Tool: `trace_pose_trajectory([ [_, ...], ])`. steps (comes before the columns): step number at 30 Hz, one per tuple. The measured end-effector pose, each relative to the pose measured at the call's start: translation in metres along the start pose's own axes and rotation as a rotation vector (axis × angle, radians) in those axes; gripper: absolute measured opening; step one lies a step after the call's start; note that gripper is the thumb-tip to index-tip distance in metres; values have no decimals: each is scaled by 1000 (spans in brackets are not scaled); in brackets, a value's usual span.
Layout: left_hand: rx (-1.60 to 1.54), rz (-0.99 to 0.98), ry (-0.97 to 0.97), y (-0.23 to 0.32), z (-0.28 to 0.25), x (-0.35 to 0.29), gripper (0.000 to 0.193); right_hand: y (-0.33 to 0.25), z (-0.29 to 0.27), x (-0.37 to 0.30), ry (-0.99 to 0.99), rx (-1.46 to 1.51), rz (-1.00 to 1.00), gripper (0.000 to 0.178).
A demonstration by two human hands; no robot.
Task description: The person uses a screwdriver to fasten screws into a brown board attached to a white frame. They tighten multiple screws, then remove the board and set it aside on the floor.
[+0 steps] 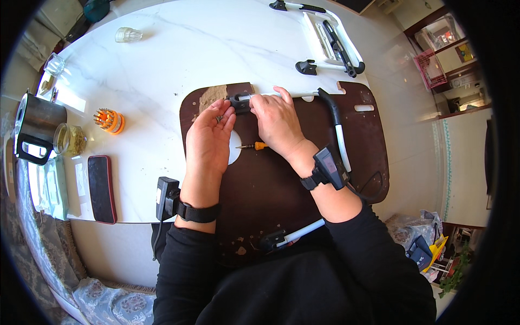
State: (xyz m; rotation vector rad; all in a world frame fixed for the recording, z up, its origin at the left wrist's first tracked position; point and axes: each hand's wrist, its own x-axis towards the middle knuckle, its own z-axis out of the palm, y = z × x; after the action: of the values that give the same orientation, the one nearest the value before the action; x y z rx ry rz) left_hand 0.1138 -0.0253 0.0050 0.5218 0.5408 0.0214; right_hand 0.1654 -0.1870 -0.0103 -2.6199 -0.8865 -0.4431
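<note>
A dark brown tabletop board [244, 184] with chipped edges lies before me, a white tubular leg frame [340, 142] with black corners resting on it. At its far left part, my left hand [210, 132] is turned partly palm up, fingers curled around small metal pieces that look like screws [219, 118]. Its fingertips are beside the black plastic fitting [239, 103] on the tube's end. My right hand [275, 122] grips the tube near that fitting, its thumb and fingers partly hiding it. Below the hands lies a screwdriver [254, 145] with a yellow-orange handle, its tip pointing left.
An orange bit holder [111, 122], a phone [102, 188], a glass jar [70, 140] and a metal kettle [40, 122] stand or lie at left. A glass [128, 35] is farther back. Another white leg frame [325, 38] lies at the far right of the marble table [216, 49].
</note>
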Motion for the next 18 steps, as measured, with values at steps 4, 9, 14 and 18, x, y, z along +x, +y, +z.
trace_pose_trajectory([
  [4,5,-4,17,0,1,-1,34,-1,-2,-2,46,80,64,1],
  [9,22,3,20,0,3,-2,35,-4,-1,2,28,68,140,5],
  [14,26,6,26,1,4,-4,36,-3,1,4,18,-34,83,6],
  [18,34,9,22,1,4,-4,36,-3,2,2,2,-42,75,6],
])
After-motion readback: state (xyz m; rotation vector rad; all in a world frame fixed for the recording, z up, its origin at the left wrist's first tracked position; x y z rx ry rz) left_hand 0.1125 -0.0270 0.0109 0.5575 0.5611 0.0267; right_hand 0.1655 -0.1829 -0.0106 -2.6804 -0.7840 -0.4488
